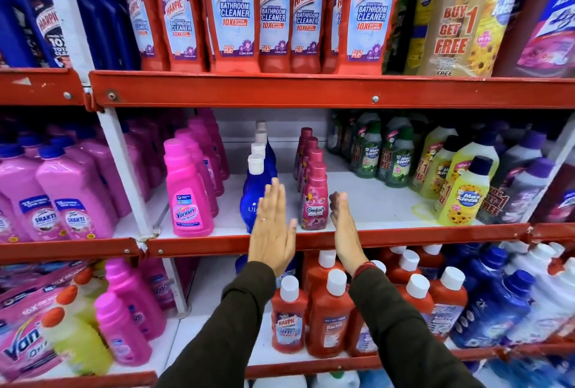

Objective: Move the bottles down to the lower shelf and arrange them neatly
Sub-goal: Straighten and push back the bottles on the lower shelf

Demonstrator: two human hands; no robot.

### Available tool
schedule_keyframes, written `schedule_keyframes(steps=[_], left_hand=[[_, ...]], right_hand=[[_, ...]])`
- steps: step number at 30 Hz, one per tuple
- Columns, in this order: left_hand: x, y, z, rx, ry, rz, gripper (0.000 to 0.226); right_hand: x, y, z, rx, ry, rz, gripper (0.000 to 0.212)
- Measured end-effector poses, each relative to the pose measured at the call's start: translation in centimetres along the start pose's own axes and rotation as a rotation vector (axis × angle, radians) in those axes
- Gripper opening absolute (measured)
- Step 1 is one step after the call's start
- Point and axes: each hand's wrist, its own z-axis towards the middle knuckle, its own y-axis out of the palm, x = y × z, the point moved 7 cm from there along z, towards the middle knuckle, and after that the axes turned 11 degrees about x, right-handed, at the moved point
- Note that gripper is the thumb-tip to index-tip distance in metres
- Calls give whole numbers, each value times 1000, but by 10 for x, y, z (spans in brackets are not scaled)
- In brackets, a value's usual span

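Observation:
On the white middle shelf (367, 201) stands a row of dark pink Comfort bottles (314, 197) running front to back, and to its left a row of blue bottles with white caps (253, 188). My left hand (273, 225) is flat, fingers together and pointing up, between the two rows in front of the front blue bottle. My right hand (343, 225) is also flat and held edge-on just right of the front Comfort bottle. Neither hand holds anything. Red Harpic bathroom cleaner bottles (231, 11) fill the shelf above.
Pink Vanish bottles (186, 194) stand left of the blue row. Yellow and green Max Kleen bottles (463, 191) crowd the right side. Red bottles with white caps (329, 316) and blue bottles fill the shelf below. Red shelf rails (311, 92) cross the view.

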Motion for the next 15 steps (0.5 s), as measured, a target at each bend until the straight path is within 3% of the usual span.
schedule_keyframes(steps=[4,9,15], left_hand=[[31,16,-1,-166,-214,-376,62],[40,34,4,-322,-657,-656,61],[42,39,5,-358,-671,-633,61]], right_hand=[[-6,4,-3,-76,4,-15,45],[-6,2,-3,-110,49,-35,43],[-4,0,-1,-112,53,-60,51]])
